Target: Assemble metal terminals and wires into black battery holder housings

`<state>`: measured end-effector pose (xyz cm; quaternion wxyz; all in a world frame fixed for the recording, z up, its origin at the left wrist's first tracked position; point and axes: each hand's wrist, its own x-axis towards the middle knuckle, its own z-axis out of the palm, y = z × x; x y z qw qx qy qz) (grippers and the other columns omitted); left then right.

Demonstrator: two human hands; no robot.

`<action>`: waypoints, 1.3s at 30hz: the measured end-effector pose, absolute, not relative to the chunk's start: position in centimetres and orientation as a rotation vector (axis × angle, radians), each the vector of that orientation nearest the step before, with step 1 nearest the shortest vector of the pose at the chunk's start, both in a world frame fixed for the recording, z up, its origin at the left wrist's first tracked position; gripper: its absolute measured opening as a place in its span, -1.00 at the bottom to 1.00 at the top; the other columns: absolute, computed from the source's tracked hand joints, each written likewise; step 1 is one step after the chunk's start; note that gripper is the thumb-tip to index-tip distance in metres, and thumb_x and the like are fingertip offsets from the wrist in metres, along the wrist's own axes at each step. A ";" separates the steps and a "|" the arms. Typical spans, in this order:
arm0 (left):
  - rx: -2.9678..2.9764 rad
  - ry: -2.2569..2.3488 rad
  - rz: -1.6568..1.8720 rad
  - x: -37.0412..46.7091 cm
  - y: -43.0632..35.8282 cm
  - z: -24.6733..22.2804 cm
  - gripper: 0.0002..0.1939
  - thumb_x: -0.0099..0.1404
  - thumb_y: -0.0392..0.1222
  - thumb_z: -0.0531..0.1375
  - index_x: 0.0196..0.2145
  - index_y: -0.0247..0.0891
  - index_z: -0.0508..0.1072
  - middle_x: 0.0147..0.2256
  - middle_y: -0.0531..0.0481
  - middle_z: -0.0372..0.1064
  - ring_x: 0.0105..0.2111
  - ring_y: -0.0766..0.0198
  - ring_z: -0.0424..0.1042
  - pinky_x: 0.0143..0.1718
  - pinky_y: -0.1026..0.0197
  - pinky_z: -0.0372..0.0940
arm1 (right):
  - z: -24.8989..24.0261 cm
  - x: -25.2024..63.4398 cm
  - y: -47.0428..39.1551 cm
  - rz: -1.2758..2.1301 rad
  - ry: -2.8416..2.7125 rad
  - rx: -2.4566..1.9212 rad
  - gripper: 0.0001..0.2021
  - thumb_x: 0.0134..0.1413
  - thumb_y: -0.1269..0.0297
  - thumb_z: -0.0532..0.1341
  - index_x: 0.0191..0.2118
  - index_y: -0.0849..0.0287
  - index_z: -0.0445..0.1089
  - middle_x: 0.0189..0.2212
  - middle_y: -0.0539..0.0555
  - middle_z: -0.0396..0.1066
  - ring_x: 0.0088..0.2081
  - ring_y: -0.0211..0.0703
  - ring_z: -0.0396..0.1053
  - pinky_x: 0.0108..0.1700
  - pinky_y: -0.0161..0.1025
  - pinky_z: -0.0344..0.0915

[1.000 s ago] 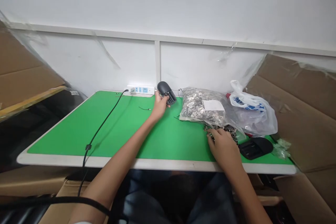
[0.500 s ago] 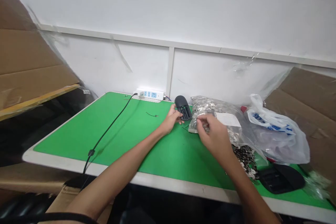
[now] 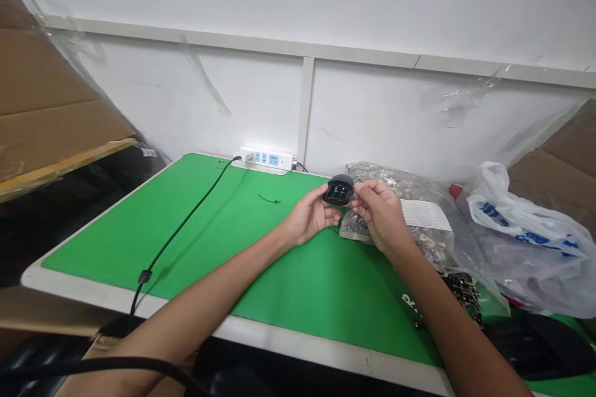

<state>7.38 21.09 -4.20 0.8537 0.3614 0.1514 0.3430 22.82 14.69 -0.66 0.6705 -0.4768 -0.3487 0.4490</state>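
Note:
My left hand (image 3: 308, 218) grips a black plastic housing (image 3: 339, 191) with a rounded top and slots like a battery compartment. The housing is tilted, its slotted side facing me, above the green mat. At its right edge, my right hand (image 3: 384, 214) is closed in a pinch. Whatever those fingertips hold is too small to make out. Just behind the right hand lies a clear bag of small metal parts (image 3: 372, 173) with a white label (image 3: 426, 214). Loose dark metal pieces (image 3: 460, 288) are partly hidden by my right forearm.
A second black housing (image 3: 544, 344) lies at the right front. Beside it sits a white plastic bag (image 3: 535, 254). A power strip (image 3: 272, 160) with a black cable (image 3: 186, 223) stands against the wall. A short thin wire (image 3: 267, 200) rests on the green mat (image 3: 139, 223). Cardboard (image 3: 51, 93) flanks the left.
My right hand has moved to the housing's right edge from a spot apart from it. The left hand has tipped the housing and shifted it slightly right. The camera view has shifted a little.

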 end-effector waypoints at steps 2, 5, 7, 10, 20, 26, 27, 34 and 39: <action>0.764 0.308 0.716 7.2 20.7 -3.7 -0.60 0.45 0.09 0.24 -0.06 -0.36 0.51 -0.26 -0.16 0.59 -0.47 0.29 0.53 -0.36 0.27 0.45 | -0.4 22.8 14.8 1.021 -0.783 -1.055 -0.56 -0.24 0.05 0.58 -0.36 0.13 0.40 -0.55 -0.12 0.39 -0.50 -0.34 0.38 -0.44 -0.39 0.36; 0.777 0.306 0.707 6.8 20.3 -3.1 -0.56 0.53 0.11 0.16 -0.05 -0.39 0.54 -0.22 -0.23 0.62 -0.41 0.26 0.59 -0.31 0.28 0.49 | -0.3 22.7 14.8 1.035 -0.765 -1.040 -0.57 -0.24 0.06 0.58 -0.36 0.13 0.40 -0.54 -0.12 0.40 -0.50 -0.34 0.37 -0.46 -0.39 0.35; 0.770 0.310 0.704 6.7 20.2 -2.8 -0.53 0.59 0.08 0.08 -0.07 -0.42 0.57 -0.25 -0.24 0.63 -0.38 0.24 0.62 -0.30 0.29 0.50 | -0.3 22.6 14.8 1.037 -0.758 -1.037 -0.56 -0.24 0.06 0.59 -0.36 0.13 0.40 -0.54 -0.12 0.41 -0.50 -0.34 0.36 -0.45 -0.39 0.35; 0.737 0.334 0.713 6.8 20.0 -2.4 -0.52 0.62 0.02 0.03 -0.09 -0.45 0.58 -0.23 -0.27 0.65 -0.38 0.25 0.63 -0.32 0.31 0.50 | -0.4 22.6 14.6 1.043 -0.772 -1.039 -0.56 -0.23 0.04 0.59 -0.36 0.14 0.41 -0.53 -0.11 0.42 -0.48 -0.34 0.37 -0.43 -0.39 0.37; 0.633 0.428 0.673 6.8 19.3 -1.3 -0.50 0.65 -0.07 -0.06 -0.13 -0.45 0.57 -0.29 -0.27 0.66 -0.40 0.24 0.65 -0.37 0.33 0.50 | -0.3 22.8 14.5 1.128 -0.782 -1.064 -0.49 -0.27 0.01 0.59 -0.17 0.14 0.56 -0.49 -0.07 0.50 -0.49 -0.35 0.40 -0.43 -0.39 0.39; 0.659 0.399 0.708 6.8 19.4 -1.4 -0.62 0.59 -0.20 0.00 -0.15 -0.44 0.57 -0.34 -0.22 0.64 -0.42 0.21 0.65 -0.38 0.30 0.51 | -0.2 22.4 14.4 1.172 -0.810 -1.076 -0.57 -0.10 0.04 0.50 -0.09 0.09 0.54 -0.46 -0.06 0.51 -0.53 -0.33 0.36 -0.53 -0.40 0.31; 0.642 0.398 0.710 6.8 19.4 -1.3 -0.59 0.60 -0.19 -0.03 -0.15 -0.45 0.57 -0.33 -0.23 0.64 -0.42 0.21 0.65 -0.38 0.30 0.51 | -0.2 22.2 14.4 1.181 -0.782 -1.054 -0.60 -0.07 0.08 0.48 -0.09 0.09 0.54 -0.46 -0.06 0.50 -0.54 -0.34 0.35 -0.54 -0.41 0.30; 0.538 0.409 0.709 6.5 19.4 -0.9 -0.49 0.63 -0.06 -0.07 -0.18 -0.48 0.55 -0.40 -0.21 0.61 -0.48 0.24 0.61 -0.43 0.30 0.49 | 0.2 22.8 14.3 1.273 -0.621 -0.977 -0.72 -0.04 0.19 0.40 -0.18 0.19 0.56 -0.51 -0.10 0.19 -0.53 -0.37 0.15 -0.54 -0.39 0.19; 0.573 0.346 0.663 6.4 19.0 -1.2 -0.55 0.61 -0.06 0.00 -0.18 -0.46 0.54 -0.41 -0.17 0.59 -0.48 0.28 0.60 -0.40 0.32 0.49 | 0.2 24.0 13.3 0.587 -1.366 -1.203 -0.27 -0.03 -0.39 0.39 0.10 0.08 0.54 -0.43 -0.05 0.20 -0.44 -0.21 0.16 -0.43 -0.21 0.17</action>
